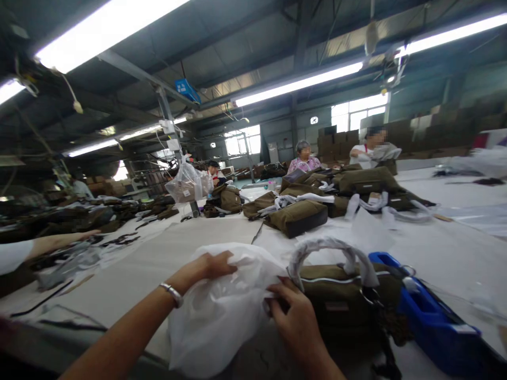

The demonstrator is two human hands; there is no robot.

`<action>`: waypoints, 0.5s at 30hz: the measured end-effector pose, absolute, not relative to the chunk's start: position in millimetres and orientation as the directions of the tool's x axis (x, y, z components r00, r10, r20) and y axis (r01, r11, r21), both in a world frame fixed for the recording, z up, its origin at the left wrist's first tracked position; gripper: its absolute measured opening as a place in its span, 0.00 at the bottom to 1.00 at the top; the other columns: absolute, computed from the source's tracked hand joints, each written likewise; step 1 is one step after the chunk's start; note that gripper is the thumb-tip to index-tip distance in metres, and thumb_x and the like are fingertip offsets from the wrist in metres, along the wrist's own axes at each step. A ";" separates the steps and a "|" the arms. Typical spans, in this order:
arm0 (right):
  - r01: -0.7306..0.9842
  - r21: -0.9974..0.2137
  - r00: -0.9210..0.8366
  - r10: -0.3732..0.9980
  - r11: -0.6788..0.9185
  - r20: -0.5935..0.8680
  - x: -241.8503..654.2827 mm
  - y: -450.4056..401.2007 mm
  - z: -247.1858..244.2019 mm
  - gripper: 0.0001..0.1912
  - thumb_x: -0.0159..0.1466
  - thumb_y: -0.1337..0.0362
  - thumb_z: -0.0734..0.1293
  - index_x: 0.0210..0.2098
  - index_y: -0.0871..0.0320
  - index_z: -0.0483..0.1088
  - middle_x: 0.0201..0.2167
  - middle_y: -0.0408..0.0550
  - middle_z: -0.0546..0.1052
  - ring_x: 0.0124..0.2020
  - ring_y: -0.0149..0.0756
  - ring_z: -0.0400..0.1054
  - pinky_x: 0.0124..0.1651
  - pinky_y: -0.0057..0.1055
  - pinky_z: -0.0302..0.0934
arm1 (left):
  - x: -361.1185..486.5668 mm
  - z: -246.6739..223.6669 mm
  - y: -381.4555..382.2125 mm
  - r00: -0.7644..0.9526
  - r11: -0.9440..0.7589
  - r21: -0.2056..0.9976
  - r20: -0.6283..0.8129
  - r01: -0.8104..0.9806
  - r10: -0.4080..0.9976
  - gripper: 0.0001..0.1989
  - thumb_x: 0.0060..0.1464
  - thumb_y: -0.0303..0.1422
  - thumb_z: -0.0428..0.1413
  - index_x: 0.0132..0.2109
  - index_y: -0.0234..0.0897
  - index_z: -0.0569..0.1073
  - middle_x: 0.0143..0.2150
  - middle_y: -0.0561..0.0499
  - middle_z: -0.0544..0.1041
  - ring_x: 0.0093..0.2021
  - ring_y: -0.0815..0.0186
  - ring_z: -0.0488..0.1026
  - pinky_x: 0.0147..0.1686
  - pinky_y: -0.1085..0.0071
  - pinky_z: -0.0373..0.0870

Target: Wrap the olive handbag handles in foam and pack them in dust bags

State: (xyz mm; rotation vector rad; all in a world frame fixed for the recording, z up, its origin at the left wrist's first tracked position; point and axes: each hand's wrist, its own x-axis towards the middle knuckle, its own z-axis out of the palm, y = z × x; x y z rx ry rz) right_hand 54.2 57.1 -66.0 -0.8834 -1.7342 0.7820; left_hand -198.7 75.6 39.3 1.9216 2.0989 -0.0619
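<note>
Between my hands, low in the middle of the frame, the white wrap (227, 311) bulges up in cloudy folds. My left hand (216, 265) lies bent at its upper edge; its fingertips blur into the creases, so I can't tell whether they pinch or only press. My right hand (295, 311) has thumb and fingers clamped on the right edge, though the exact grip is partly lost in shadow. Whatever the wrap covers, I can't make out. Just beyond that hand sits an olive bag (336, 306), its handle (336, 245) sheathed in pale covering, its base dark and partly behind my forearm. A blue object (431, 311) runs off into murk at lower right. More bags (303, 214) overlap at centre, hiding each other's outlines. At the left edge, someone else's arm (55, 243) is cut off at the sleeve.
</note>
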 end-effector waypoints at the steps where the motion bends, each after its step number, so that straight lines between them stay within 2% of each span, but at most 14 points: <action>1: 0.226 -0.828 -0.248 0.852 0.514 0.461 54.7 57.2 -65.8 0.13 0.59 0.69 0.65 0.37 0.56 0.81 0.52 0.59 0.79 0.55 0.52 0.74 0.57 0.45 0.68 | -196.2 40.7 74.2 -0.095 0.136 0.160 -0.240 0.978 0.966 0.25 0.56 0.49 0.59 0.53 0.36 0.77 0.53 0.40 0.80 0.53 0.54 0.77 0.57 0.52 0.68; 3: 0.265 -0.816 -0.269 0.852 0.514 0.449 55.7 56.8 -65.4 0.13 0.59 0.69 0.65 0.39 0.56 0.81 0.57 0.61 0.75 0.59 0.53 0.70 0.60 0.46 0.66 | -191.7 47.3 70.3 -0.147 0.190 0.182 -0.224 0.965 0.963 0.27 0.55 0.51 0.60 0.52 0.34 0.76 0.49 0.40 0.81 0.48 0.53 0.78 0.53 0.51 0.71; 6: 0.286 -0.795 -0.294 0.838 0.536 0.459 56.9 56.0 -63.8 0.13 0.60 0.70 0.65 0.39 0.57 0.81 0.61 0.61 0.72 0.61 0.53 0.68 0.61 0.46 0.65 | -186.1 63.6 61.9 -0.166 0.217 0.289 -0.190 0.933 0.968 0.29 0.52 0.54 0.58 0.51 0.36 0.77 0.44 0.42 0.83 0.45 0.51 0.79 0.47 0.57 0.74; 11: 0.309 -0.770 -0.310 0.825 0.558 0.474 57.6 56.6 -62.3 0.12 0.60 0.72 0.65 0.39 0.57 0.80 0.63 0.60 0.70 0.60 0.53 0.69 0.59 0.44 0.67 | -180.9 94.8 49.1 -0.022 0.073 0.570 -0.095 0.818 0.995 0.27 0.48 0.56 0.59 0.43 0.37 0.79 0.43 0.47 0.83 0.43 0.55 0.79 0.40 0.69 0.77; 15: 0.296 -0.755 -0.313 0.806 0.585 0.502 55.7 55.4 -63.1 0.10 0.60 0.73 0.65 0.36 0.58 0.78 0.64 0.62 0.69 0.61 0.52 0.69 0.58 0.42 0.67 | -177.2 125.7 41.9 -0.067 0.028 0.651 0.036 0.759 0.997 0.29 0.40 0.58 0.63 0.36 0.35 0.80 0.36 0.44 0.83 0.37 0.54 0.79 0.34 0.67 0.78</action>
